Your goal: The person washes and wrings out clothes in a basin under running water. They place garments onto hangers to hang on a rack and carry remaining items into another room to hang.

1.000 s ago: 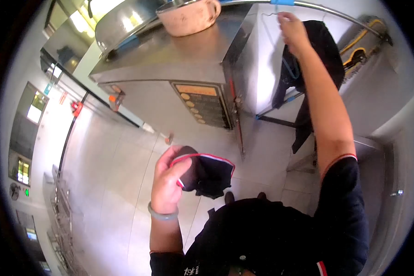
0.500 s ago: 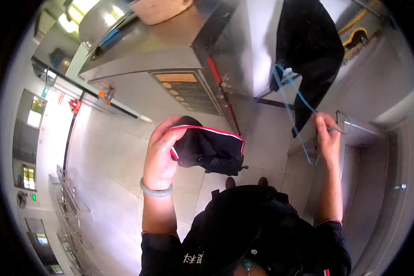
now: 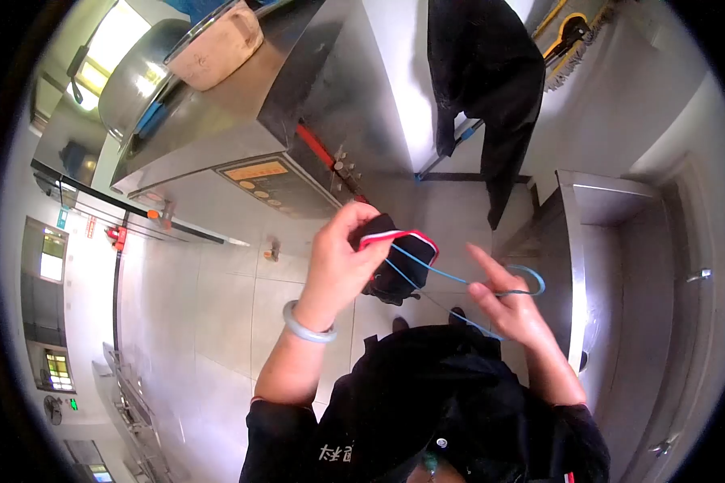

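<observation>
Right now we find the soft black cloth garment with a red-and-white striped edge (image 3: 396, 283) bunched in the air before the body, above the pale tiled floor (image 3: 217, 322). Our left hand (image 3: 342, 258) pinches it by that edge, thumb on one side, fingers behind. From there the thin blue wire hanger (image 3: 459, 278) stretches across to our right hand (image 3: 514, 312), whose index finger points outward while the wire crosses the other fingers; whether the thumb presses on it, we cannot tell. As we judge it, the work is at an early stage: garment and hanger meet at the striped edge, yet most of the wire lies outside the cloth, and whether its far end is inside is hidden by our fingers. The garment is neither spread nor hung. Farther out, a large black piece of clothing (image 3: 503, 72) hangs beyond the hands, beside the stainless-steel cabinet (image 3: 217, 133), which bears a pale pink pot (image 3: 217, 52); an open metal trough (image 3: 569, 213) stands to our right.
</observation>
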Demonstrator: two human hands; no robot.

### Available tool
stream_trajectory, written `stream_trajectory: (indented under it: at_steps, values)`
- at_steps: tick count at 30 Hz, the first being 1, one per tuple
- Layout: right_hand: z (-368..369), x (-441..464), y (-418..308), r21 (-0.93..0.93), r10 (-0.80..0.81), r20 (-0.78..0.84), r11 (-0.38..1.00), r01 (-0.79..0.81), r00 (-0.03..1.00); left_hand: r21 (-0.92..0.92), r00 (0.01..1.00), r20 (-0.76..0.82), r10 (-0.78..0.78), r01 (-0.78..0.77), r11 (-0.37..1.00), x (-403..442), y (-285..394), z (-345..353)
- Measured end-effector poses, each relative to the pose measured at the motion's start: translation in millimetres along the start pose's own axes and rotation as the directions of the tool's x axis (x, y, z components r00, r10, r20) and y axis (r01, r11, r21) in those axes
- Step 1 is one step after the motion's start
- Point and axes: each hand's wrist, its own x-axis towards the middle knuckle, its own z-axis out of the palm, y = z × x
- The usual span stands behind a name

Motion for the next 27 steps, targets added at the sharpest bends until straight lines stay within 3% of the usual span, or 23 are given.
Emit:
stream_trajectory:
  at_steps: [3, 6, 8, 10, 11, 12, 13, 14, 16, 17, 19, 20, 22, 23, 24, 25, 26, 27]
  values:
    - [34.2, 21.4, 21.5, -0.027, -0.051, -0.09, 0.998, 0.049, 0.995, 0.161, 0.988, -0.006, 0.157, -0.154, 0.975, -9.2, -1.6, 28.4]
    - [59.6, 43.7, 64.6, 0.106, -0.275, -0.247, 0.945, 0.308, 0.929, 0.191, 0.944, 0.104, 0.312, -0.327, 0.926, -27.9, -1.5, 57.5]
    - [54.3, 44.1, 85.6, 0.299, -0.179, -0.33, 0.911, 0.283, 0.927, 0.179, 0.92, 0.176, 0.35, -0.38, 0.908, -45.8, -5.1, 61.6]
    - [29.8, 28.2, 76.3, 0.372, 0.02, -0.333, 0.922, 0.112, 0.943, 0.109, 0.898, 0.32, 0.303, -0.353, 0.929, -52.6, -8.9, 47.3]
    - [16.9, 23.6, 77.0, 0.288, -0.016, -0.35, 0.95, 0.123, 0.937, 0.072, 0.877, 0.408, 0.254, -0.309, 0.948, -55.8, -12.6, 38.0]
    - [6.2, 22.2, 70.9, 0.127, -0.161, -0.41, 0.965, 0.231, 0.898, 0.038, 0.844, 0.494, 0.21, -0.262, 0.964, -58.1, -18.1, 27.8]
    - [-4.5, 18.9, 61.3, 0.009, -0.266, -0.383, 0.957, 0.291, 0.884, 0.117, 0.786, 0.578, 0.219, -0.346, 0.931, -58.4, -30.6, 16.5]
    - [-13.8, 15.5, 49.9, -0.107, -0.366, -0.346, 0.93, 0.351, 0.864, 0.166, 0.795, 0.585, 0.16, -0.31, 0.936, -58.3, -35.5, 6.7]
    - [-25.5, 10.8, 29.7, -0.163, -0.355, -0.3, 0.934, 0.319, 0.885, 0.357, 0.924, 0.213, 0.319, -0.377, 0.854, -52.6, -41.3, 2.3]
    - [-29.9, 10.0, 23.3, -0.178, -0.377, -0.3, 0.925, 0.337, 0.876, 0.352, 0.924, 0.21, 0.319, -0.376, 0.857, -46.3, -38.2, 1.0]
    - [-39.0, 10.2, 8.0, -0.257, -0.431, -0.287, 0.895, 0.365, 0.855, 0.678, 0.892, -0.071, 0.447, -0.285, 0.678, -27.6, -28.5, -3.6]
    - [-44.7, 8.9, 1.8, -0.201, -0.425, -0.256, 0.902, 0.383, 0.868, 0.674, 0.892, -0.076, 0.446, -0.283, 0.682, -19.2, -34.6, -5.4]
    - [-53.6, 10.9, -16.5, -0.275, -0.541, -0.216, 0.833, 0.48, 0.813, 0.45, 0.966, -0.058, 0.251, -0.199, 0.87, -4.5, -55.1, -10.0]
    - [-57.8, 12.1, -20.1, -0.284, -0.54, -0.219, 0.832, 0.476, 0.813, 0.174, 0.993, 0.01, -0.118, 0.114, 0.978, -2.2, -58.7, -16.5]
    - [-62.1, 12.2, -22.4, -0.337, -0.582, -0.238, 0.8, 0.496, 0.777, 0.168, 0.993, 0.02, -0.113, 0.108, 0.98, -0.8, -55.4, -23.5]
    - [-66.1, 11.3, -23.9, -0.389, -0.622, -0.258, 0.767, 0.51, 0.739, 0.461, 0.982, 0.119, -0.148, 0.077, 0.884, 0.6, -46.5, -31.1]
    - [-68.4, 9.0, -25.6, -0.409, -0.576, -0.264, 0.793, 0.451, 0.773, 0.708, 0.957, 0.204, -0.206, 0.002, 0.707, 1.4, -37.5, -36.2]
    - [-69.1, 8.0, -25.9, -0.394, -0.536, -0.247, 0.817, 0.422, 0.807, 0.705, 0.954, 0.224, -0.202, -0.015, 0.709, -3.0, -31.2, -38.4]
